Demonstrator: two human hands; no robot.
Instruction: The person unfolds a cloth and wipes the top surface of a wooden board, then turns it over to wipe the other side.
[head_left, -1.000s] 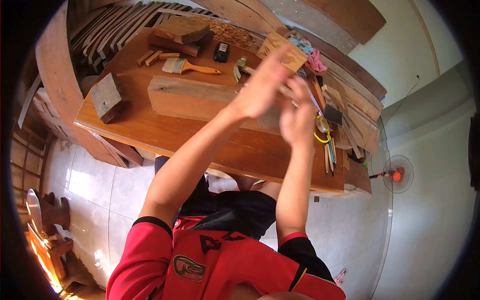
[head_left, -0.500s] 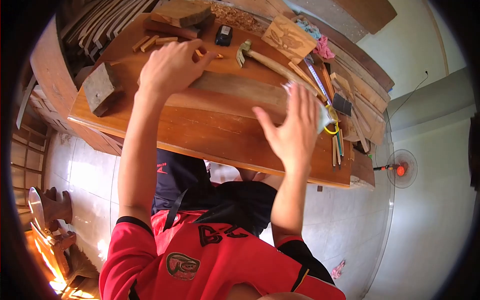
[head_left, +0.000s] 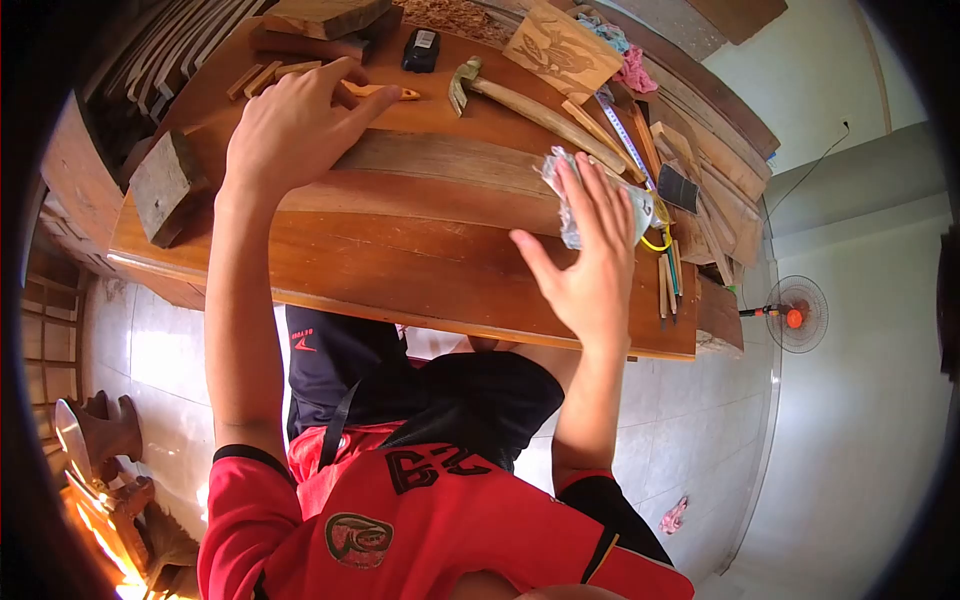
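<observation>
My left hand (head_left: 290, 130) hovers over the left end of a long wooden board (head_left: 440, 160), palm down, fingers curved and thumb apart. An orange handle with a hole in its end (head_left: 385, 91), like a paintbrush handle, shows between thumb and forefinger; the rest of it is hidden behind the hand. My right hand (head_left: 592, 240) is open, fingers stretched and thumb spread, over a crumpled clear plastic bag (head_left: 557, 172) at the board's right end. Above the board lies a claw hammer (head_left: 530, 112), its head towards the left.
A wooden block (head_left: 170, 188) sits at the table's left edge (head_left: 420, 270). Farther back are a black case (head_left: 421, 50) and a carved panel (head_left: 563, 52). Yellow-handled scissors (head_left: 658, 240), pencils (head_left: 671, 285), a ruler (head_left: 627, 140) and sandpaper (head_left: 678, 188) crowd the right side.
The whole view has shifted, so the table things sit farther left. My left hand appears farther left too. More of the plastic bag shows beside my right hand, which stays open.
</observation>
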